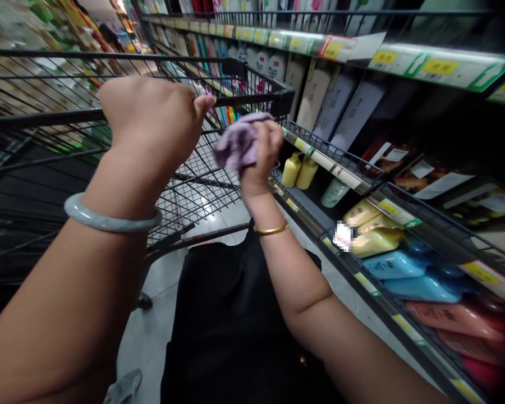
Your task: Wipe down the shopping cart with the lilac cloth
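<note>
At left, the left hand is gripping the cart rail, seemingly for steadiness, while farther right the right hand is clutching a purple cloth, apparently bunched for compactness.

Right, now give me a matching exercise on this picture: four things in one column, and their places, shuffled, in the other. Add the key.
Things
1. Cloth
2. Left hand
3. Gold bangle
4. Grey bangle

Places
A. Around the right wrist
B. On the black cart rail
C. Around the left wrist
D. Bunched in the right hand

Right pairs: 1-D, 2-B, 3-A, 4-C
</note>
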